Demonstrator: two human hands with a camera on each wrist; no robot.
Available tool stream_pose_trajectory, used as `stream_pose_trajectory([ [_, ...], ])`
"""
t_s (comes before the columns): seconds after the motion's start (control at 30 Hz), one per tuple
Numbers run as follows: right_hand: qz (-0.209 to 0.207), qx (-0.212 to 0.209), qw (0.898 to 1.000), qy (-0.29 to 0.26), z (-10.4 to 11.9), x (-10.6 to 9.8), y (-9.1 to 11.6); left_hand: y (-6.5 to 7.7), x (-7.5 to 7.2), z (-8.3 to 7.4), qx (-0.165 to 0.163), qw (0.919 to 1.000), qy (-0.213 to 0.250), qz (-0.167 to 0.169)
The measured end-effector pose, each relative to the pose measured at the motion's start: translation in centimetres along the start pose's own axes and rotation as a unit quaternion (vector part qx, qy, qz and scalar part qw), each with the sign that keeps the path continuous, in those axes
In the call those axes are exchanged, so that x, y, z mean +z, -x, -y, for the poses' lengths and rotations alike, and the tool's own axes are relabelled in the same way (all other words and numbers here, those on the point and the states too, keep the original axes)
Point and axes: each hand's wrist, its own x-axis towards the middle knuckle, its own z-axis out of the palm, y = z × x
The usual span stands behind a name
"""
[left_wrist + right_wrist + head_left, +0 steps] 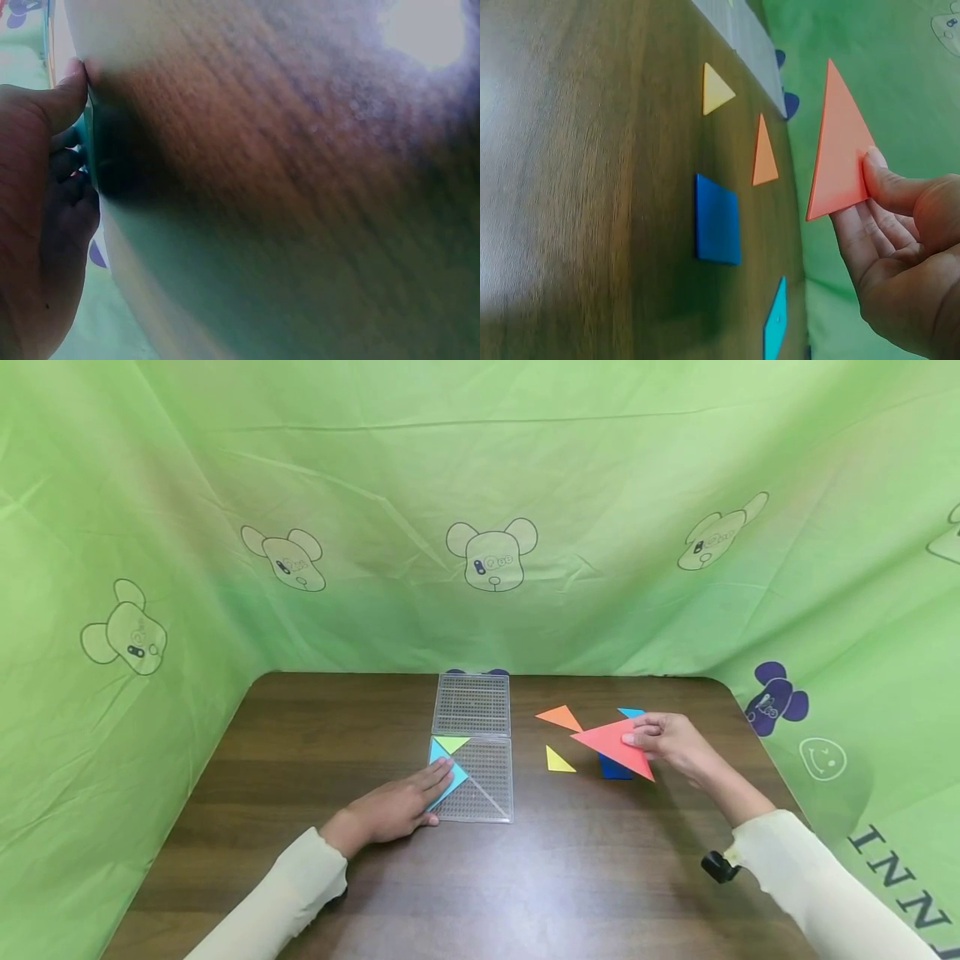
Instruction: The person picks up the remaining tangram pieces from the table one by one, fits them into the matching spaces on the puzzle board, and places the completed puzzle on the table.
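Note:
My right hand holds a large red triangle up off the table, pinched near one corner between thumb and fingers. In the right wrist view the red triangle tilts upright, the thumb flat on its face. My left hand lies with extended fingers on a light blue triangle, pressing it on a clear gridded tray. A light green triangle sits at the tray's far left corner. The left wrist view shows the left hand from the side, its fingertips partly hidden.
Right of the tray on the wooden table lie an orange triangle, a yellow triangle, a dark blue square and a brighter blue piece. A second gridded panel adjoins the tray's far side. Green cloth surrounds the table.

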Motion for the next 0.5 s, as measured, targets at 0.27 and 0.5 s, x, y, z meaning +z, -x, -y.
stream_pose_trajectory([
  [0.27,0.004,-0.006,1.000,-0.008,0.7,1.2,-0.6,0.1,0.3,0.1,-0.001,1.0000,0.007,-0.003],
  [0.5,0.003,-0.024,1.000,-0.008,1.8,2.3,-1.0,0.0,0.0,0.1,-0.001,0.9999,0.010,-0.005],
])
